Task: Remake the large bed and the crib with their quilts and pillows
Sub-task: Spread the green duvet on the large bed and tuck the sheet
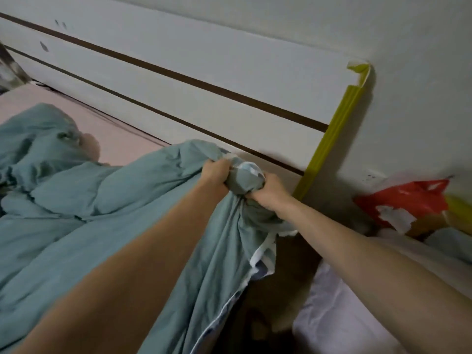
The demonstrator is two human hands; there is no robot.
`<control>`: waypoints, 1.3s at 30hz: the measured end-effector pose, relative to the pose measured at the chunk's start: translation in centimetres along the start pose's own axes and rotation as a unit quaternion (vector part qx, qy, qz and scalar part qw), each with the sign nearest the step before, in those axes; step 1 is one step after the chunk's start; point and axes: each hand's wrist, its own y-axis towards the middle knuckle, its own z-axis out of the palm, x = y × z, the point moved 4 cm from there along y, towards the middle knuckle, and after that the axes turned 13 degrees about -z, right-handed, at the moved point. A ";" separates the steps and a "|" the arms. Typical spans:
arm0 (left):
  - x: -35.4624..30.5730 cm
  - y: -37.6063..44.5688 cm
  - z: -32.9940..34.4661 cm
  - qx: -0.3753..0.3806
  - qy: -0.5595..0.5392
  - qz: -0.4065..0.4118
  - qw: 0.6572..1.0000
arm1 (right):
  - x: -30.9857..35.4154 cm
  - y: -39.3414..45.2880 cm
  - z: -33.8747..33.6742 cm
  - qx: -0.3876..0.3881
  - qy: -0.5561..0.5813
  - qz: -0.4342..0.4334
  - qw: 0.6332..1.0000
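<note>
Both hands clutch one bunched corner of a rumpled teal cotton quilt [84, 200]: the left hand [215, 172] and right hand [268, 191] have fingers curled tight into the cloth, close together, near the white slatted headboard [204, 80] with its yellow-green foam edge guard [329, 139]. The quilt sprawls over the pink bedsheet [115, 134], its far end cut off at the left. A red plastic bag [408, 198] and pale bedding [332, 315] lie blurred at the right.
</note>
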 end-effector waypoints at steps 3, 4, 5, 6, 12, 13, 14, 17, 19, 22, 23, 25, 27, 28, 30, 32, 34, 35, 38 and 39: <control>-3.7 1.4 3.7 0.034 -0.025 0.019 0.999 | 1.7 4.5 -4.6 -0.057 -0.076 -0.089 0.991; -5.0 1.5 5.3 0.042 -0.025 0.026 0.998 | 2.2 6.0 -6.2 -0.080 -0.096 -0.115 0.985; -6.3 2.1 6.7 0.050 -0.032 0.038 0.998 | 2.6 7.3 -7.6 -0.100 -0.118 -0.138 0.978; -7.3 2.3 7.6 0.061 -0.039 0.047 0.996 | 2.9 8.3 -8.6 -0.117 -0.147 -0.157 0.970; -5.1 10.8 10.8 0.081 -0.050 0.014 0.995 | -4.0 13.9 -9.0 -0.144 -0.326 -0.130 0.925; -3.1 13.1 10.3 0.072 -0.036 -0.010 0.997 | -6.7 14.0 -7.6 -0.115 -0.325 -0.112 0.932; -1.5 14.3 9.6 0.058 0.000 -0.035 0.998 | -9.0 13.8 -6.3 -0.069 -0.312 -0.088 0.943; 3.3 17.4 7.8 -0.010 0.133 -0.100 0.986 | -13.4 13.3 -2.6 0.063 -0.286 -0.027 0.956; 3.1 18.4 8.2 -0.009 0.089 -0.061 0.994 | -12.7 13.5 -2.6 0.043 -0.278 -0.060 0.958; -2.2 17.7 11.0 0.074 -0.057 0.041 0.995 | -7.8 14.7 -6.5 -0.093 -0.315 -0.154 0.932; -4.1 17.0 11.5 0.094 -0.088 0.058 0.990 | -6.2 14.8 -7.9 -0.129 -0.310 -0.179 0.925; -5.2 15.7 10.8 0.103 -0.096 0.080 0.987 | -4.8 14.5 -8.7 -0.149 -0.270 -0.210 0.928; -2.7 15.7 8.8 0.064 -0.050 0.067 0.994 | -6.3 13.6 -6.6 -0.064 -0.270 -0.191 0.942; -0.7 16.0 8.0 0.043 -0.028 0.024 0.998 | -7.9 13.1 -4.9 0.002 -0.283 -0.160 0.946; 2.4 16.8 7.7 0.012 -0.019 -0.071 0.997 | -10.8 12.2 -3.0 0.082 -0.313 -0.081 0.943; 1.8 16.8 8.4 -0.002 0.027 -0.098 0.995 | -11.2 12.0 -3.6 0.058 -0.321 -0.046 0.944; 1.0 17.3 8.3 0.012 0.065 -0.106 0.992 | -10.2 12.1 -4.3 0.036 -0.338 -0.059 0.938; 0.8 17.5 8.2 0.014 0.079 -0.103 0.991 | -9.9 12.2 -4.6 0.033 -0.342 -0.063 0.937; 0.6 15.9 5.9 -0.011 0.069 -0.099 0.993 | -8.8 11.9 -3.9 0.042 -0.254 -0.054 0.965; 0.6 15.7 5.0 -0.016 0.061 -0.093 0.994 | -8.2 11.5 -2.9 0.057 -0.224 -0.064 0.971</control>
